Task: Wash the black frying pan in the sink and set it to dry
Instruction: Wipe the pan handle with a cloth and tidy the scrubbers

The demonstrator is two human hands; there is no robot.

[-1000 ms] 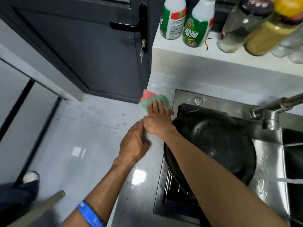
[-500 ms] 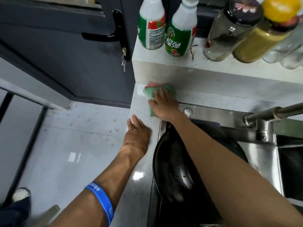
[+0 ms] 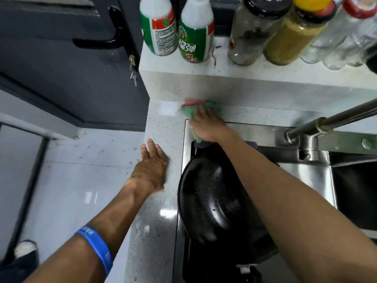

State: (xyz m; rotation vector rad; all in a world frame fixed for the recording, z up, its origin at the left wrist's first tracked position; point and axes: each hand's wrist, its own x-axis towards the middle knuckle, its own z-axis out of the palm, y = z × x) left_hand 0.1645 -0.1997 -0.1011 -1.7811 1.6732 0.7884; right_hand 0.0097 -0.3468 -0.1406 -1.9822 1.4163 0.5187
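Note:
The black frying pan (image 3: 212, 203) lies in the steel sink (image 3: 312, 176), wet with droplets, partly hidden under my right forearm. My right hand (image 3: 206, 127) presses flat on a green and red cloth (image 3: 190, 110) at the sink's back left corner, against the ledge wall. My left hand (image 3: 152, 166) rests flat on the speckled counter (image 3: 161, 227) left of the sink, fingers straight, holding nothing.
A steel tap (image 3: 326, 123) reaches over the sink from the right. On the raised ledge (image 3: 224, 76) stand two green and white bottles (image 3: 177, 27) and several jars (image 3: 285, 31). A dark door (image 3: 71, 58) with keys and the tiled floor lie to the left.
My right hand slid the cloth away along the counter, then right along the ledge wall onto the sink's rim. My left hand flattened on the counter.

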